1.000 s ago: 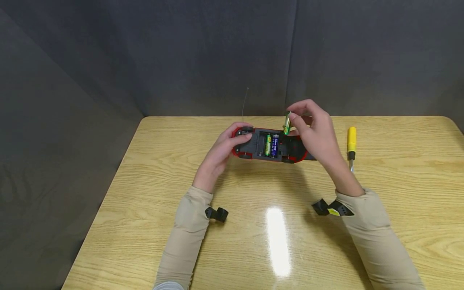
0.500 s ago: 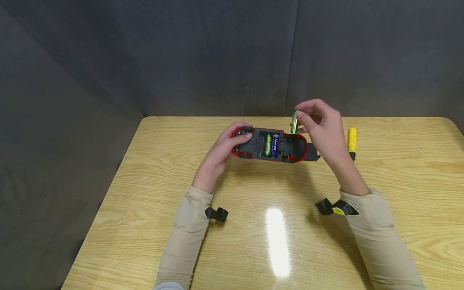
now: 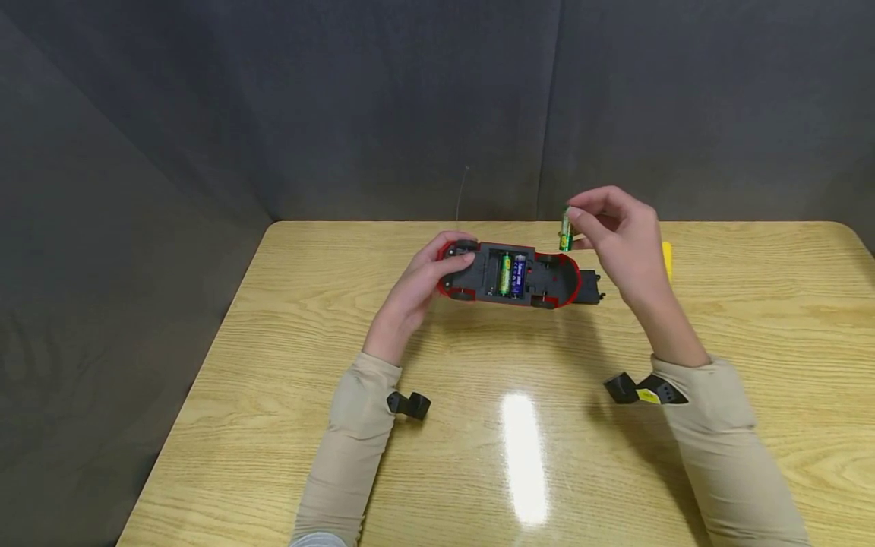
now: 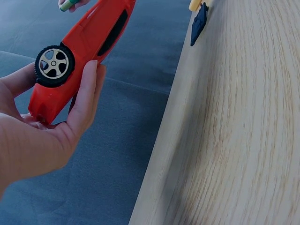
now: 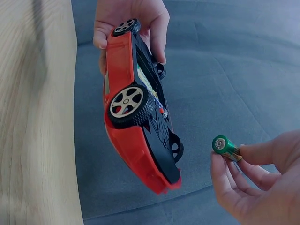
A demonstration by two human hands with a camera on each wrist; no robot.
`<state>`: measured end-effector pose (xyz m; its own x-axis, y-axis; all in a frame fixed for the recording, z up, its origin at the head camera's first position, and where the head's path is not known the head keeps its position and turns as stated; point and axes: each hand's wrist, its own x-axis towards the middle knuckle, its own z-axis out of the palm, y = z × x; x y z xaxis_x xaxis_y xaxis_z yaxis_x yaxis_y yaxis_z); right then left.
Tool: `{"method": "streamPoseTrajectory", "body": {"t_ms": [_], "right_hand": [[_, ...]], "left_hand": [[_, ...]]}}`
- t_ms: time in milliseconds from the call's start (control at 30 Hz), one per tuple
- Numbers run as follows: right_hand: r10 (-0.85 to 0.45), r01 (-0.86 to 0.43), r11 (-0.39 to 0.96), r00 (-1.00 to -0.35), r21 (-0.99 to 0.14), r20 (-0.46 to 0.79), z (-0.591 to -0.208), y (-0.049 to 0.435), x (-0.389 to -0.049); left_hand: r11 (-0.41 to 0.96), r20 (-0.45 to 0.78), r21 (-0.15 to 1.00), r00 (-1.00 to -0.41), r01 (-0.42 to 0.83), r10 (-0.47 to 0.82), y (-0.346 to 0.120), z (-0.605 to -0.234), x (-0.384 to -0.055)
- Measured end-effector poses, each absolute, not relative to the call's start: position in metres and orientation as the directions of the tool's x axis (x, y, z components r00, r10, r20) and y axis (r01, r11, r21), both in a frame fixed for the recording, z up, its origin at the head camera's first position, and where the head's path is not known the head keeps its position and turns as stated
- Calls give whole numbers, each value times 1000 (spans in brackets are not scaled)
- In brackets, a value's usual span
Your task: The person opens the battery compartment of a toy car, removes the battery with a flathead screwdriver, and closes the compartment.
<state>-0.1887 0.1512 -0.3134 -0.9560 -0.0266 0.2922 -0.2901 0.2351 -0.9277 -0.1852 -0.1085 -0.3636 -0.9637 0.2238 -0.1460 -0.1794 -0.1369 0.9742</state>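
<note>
The right hand (image 3: 625, 237) has moved to the right, and the green battery (image 3: 566, 229) it pinches has gone with it, away from the red toy car (image 3: 538, 279). The hand now hides most of the screwdriver, so only some yellow handle (image 3: 667, 258) shows near the far edge of the worktop (image 3: 307, 342). The left hand (image 3: 413, 292) and the car stay where they were.

The left hand holds the car by one end, with its thumb on the car's belly. The car is up in the air near the middle of the worktop's far edge, its belly facing the person. The battery box in its belly is open. Inside, a second green battery (image 3: 505, 273) and a blue battery (image 3: 519, 275) lie side by side. The pinched battery is in the air, not touching the car. A flat black piece (image 3: 589, 287) lies on the worktop, near the far edge.
</note>
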Motion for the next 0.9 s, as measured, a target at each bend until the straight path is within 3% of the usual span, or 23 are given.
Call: {"method": "streamPoseTrajectory", "body": {"t_ms": [900], "right_hand": [[11, -238, 203, -969, -950, 245, -320, 171, -195]], "left_hand": [[-140, -143, 974, -964, -177, 222, -108, -365, -187]]}}
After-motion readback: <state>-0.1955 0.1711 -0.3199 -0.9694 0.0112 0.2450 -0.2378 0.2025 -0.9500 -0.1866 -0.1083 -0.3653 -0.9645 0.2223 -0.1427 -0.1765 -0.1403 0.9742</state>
